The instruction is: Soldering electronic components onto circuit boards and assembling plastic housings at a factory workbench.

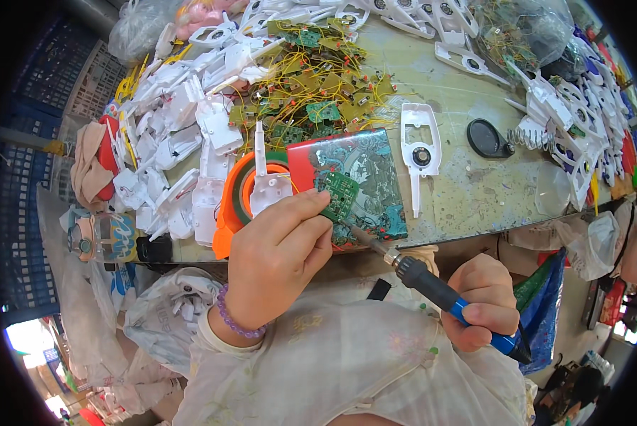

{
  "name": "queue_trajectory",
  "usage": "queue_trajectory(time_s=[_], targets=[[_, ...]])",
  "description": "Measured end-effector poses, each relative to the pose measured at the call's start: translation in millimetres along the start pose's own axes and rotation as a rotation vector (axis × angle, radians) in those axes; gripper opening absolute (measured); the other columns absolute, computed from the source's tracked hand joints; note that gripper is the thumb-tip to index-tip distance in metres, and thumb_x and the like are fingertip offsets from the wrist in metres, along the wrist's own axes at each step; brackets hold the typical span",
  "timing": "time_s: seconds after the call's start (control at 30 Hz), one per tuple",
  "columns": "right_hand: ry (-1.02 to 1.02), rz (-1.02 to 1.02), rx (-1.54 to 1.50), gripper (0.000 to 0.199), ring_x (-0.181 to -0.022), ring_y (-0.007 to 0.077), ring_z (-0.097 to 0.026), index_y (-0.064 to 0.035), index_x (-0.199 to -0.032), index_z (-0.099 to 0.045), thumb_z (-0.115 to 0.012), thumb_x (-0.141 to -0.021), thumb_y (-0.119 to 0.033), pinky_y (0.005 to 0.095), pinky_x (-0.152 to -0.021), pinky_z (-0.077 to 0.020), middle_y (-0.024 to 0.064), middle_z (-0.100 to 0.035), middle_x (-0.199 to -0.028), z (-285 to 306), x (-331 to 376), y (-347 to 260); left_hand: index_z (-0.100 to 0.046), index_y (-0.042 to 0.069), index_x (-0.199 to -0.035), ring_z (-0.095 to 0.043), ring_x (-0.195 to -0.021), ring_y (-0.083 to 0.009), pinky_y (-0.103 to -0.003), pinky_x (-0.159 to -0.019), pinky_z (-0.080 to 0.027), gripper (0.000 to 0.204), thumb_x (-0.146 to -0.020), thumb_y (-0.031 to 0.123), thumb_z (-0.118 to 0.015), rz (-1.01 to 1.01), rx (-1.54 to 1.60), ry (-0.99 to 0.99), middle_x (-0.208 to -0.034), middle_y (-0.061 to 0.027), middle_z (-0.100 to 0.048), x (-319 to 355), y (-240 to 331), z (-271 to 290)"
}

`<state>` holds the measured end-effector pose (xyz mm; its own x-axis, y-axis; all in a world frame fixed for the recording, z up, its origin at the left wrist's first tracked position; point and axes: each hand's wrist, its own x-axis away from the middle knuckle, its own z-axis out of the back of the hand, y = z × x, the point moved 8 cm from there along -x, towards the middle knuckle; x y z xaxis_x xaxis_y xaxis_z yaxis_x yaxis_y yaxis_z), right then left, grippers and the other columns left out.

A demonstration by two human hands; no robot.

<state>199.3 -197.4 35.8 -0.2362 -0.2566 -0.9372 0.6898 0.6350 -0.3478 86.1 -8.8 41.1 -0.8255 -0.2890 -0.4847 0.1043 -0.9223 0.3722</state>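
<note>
My left hand [279, 248], with a purple bead bracelet at the wrist, pinches a small green circuit board [342, 193] by its left edge. The board is over a worn, solder-spattered mat [379, 167] with a red left end. My right hand [480, 302] is wrapped round a soldering iron [425, 280] with a blue and black handle. Its tip points up and left at the board's lower edge; whether it touches cannot be made out. Just left of the board, a white plastic housing [271, 190] rests over an orange tape dispenser [227, 213].
Circuit boards with yellow wires [325, 78] are heaped beyond the mat. White plastic housings [180, 135] pile up on the left. Right of the mat lie a white handled frame [420, 156], a round black part [487, 138] and a metal spring [528, 137]. A bottle [116, 238] stands at the left edge.
</note>
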Motion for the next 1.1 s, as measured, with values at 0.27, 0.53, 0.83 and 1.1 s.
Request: queue_trajectory(time_s=[0.27,0.53,0.83,1.1], targets=[[-0.027,-0.001,-0.011,0.032,-0.043,0.0142,-0.046,-0.0031,-0.096,-0.055,-0.058,-0.098,-0.035,0.0294,-0.037,-0.0329,0.0022,-0.052,-0.065,-2,1,1,-0.066,0.002,-0.089,-0.068,-0.099,-0.0281,-0.036,-0.079,-0.058,0.021,-0.070,0.000,-0.075,0.000,0.005,-0.001,-0.107,-0.0096,-0.069,0,0,0],[-0.060,0.026,0.027,0.032,-0.038,0.0118,-0.042,-0.0048,-0.088,-0.052,-0.050,-0.100,-0.035,0.0284,-0.036,-0.0298,0.0012,-0.050,-0.058,-5,5,-4,-0.065,0.002,-0.089,-0.068,-0.100,-0.0285,-0.036,-0.080,-0.058,0.021,-0.070,0.000,-0.075,-0.008,0.006,0.000,-0.107,-0.0101,-0.069,-1,3,1],[0.131,-0.211,0.019,0.032,-0.045,0.0156,-0.043,-0.0058,-0.092,-0.047,-0.046,-0.103,-0.036,0.0286,-0.040,-0.0326,0.0029,-0.048,-0.063,6,18,18,-0.066,0.002,-0.088,-0.068,-0.100,-0.0284,-0.036,-0.079,-0.057,0.021,-0.070,-0.001,-0.075,-0.004,0.004,0.010,-0.107,-0.0101,-0.069,1,3,0],[0.239,-0.103,0.004,0.031,-0.039,0.0156,-0.041,-0.0034,-0.088,-0.049,-0.051,-0.101,-0.032,0.0295,-0.037,-0.0343,0.0022,-0.047,-0.057,10,25,14,-0.066,0.002,-0.089,-0.069,-0.097,-0.0286,-0.035,-0.078,-0.058,0.024,-0.067,-0.002,-0.076,-0.013,-0.012,0.032,-0.106,-0.0098,-0.068,1,3,-1]])
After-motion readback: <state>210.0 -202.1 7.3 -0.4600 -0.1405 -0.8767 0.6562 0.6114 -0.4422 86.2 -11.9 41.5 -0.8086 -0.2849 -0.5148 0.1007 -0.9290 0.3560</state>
